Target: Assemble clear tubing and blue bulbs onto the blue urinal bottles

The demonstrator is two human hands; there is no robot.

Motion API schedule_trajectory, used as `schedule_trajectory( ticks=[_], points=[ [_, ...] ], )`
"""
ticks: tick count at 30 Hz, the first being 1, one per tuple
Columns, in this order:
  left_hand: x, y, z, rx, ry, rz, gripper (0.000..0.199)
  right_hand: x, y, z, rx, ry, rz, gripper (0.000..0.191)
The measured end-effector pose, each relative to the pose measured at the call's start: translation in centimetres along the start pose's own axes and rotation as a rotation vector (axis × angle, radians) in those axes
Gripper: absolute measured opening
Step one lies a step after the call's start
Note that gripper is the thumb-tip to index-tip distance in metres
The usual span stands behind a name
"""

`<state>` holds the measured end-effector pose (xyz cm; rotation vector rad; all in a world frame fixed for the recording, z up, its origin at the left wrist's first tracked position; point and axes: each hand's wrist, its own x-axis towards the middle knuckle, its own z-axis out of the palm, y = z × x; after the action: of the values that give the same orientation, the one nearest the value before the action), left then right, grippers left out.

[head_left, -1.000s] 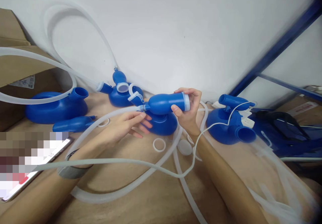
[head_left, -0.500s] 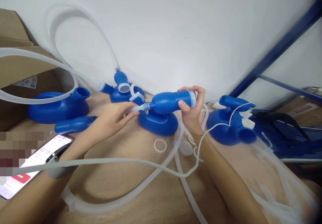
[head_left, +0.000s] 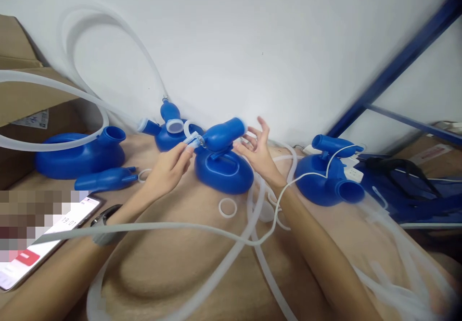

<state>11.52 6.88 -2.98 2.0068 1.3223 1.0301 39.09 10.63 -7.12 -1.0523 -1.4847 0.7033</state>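
Note:
A blue bottle-shaped plastic piece tilts up to the right, its narrow neck carrying a small metal clamp. My left hand is closed in a pinch at that neck, on the end of a translucent tube; part of the grip is hidden. Beside the wide rim of the piece, my right hand has its fingers spread and holds nothing; whether a fingertip touches the rim I cannot tell. Directly below sits a blue plastic jug with a moulded handle.
More blue jugs stand left, behind and right. A loose blue piece, white ring and phone lie on the table. A white cord and tubes cross in front. A cardboard box is left.
My right hand has let go of the blue piece's wide end and opened. The piece has shifted left and now tilts upward. My left hand has moved closer to the clamp.

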Motion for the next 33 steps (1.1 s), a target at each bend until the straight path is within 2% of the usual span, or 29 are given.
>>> schedule_trajectory(
  ticks=[2,4,7,9,16,20,23,29,33],
  points=[
    [0.1,-0.5,0.5,-0.103,0.011,-0.048,0.039,0.1,0.8,-0.2,-0.093,-0.110,0.126,0.122],
    [0.3,-1.0,0.9,-0.224,0.007,-0.096,0.038,0.1,1.1,-0.5,-0.194,-0.241,0.192,0.103],
    [0.7,-1.5,1.7,-0.396,-0.038,-0.148,0.037,0.0,0.9,-0.6,-0.310,-0.400,0.127,0.054],
    [0.8,-1.8,2.1,-0.474,-0.068,-0.170,0.037,0.0,0.4,-0.5,-0.360,-0.433,0.061,0.043],
    [0.7,-2.2,2.9,-0.483,-0.125,-0.176,0.043,-0.8,-1.8,0.6,-0.486,-0.506,-0.001,0.039],
    [0.4,-1.9,3.1,-0.462,-0.184,-0.213,0.047,-1.1,-2.2,1.2,-0.534,-0.545,-0.036,0.036],
    [0.4,-1.4,2.4,-0.434,-0.199,-0.225,0.049,-1.1,-2.0,1.4,-0.552,-0.530,-0.050,0.037],
    [0.0,0.0,-0.1,-0.334,-0.258,-0.188,0.053,-1.0,-1.4,1.2,-0.558,-0.424,-0.063,0.038],
    [-0.3,0.6,-0.2,-0.337,-0.295,-0.203,0.054,-0.6,-1.3,0.5,-0.617,-0.378,-0.077,0.040]
  ],
)
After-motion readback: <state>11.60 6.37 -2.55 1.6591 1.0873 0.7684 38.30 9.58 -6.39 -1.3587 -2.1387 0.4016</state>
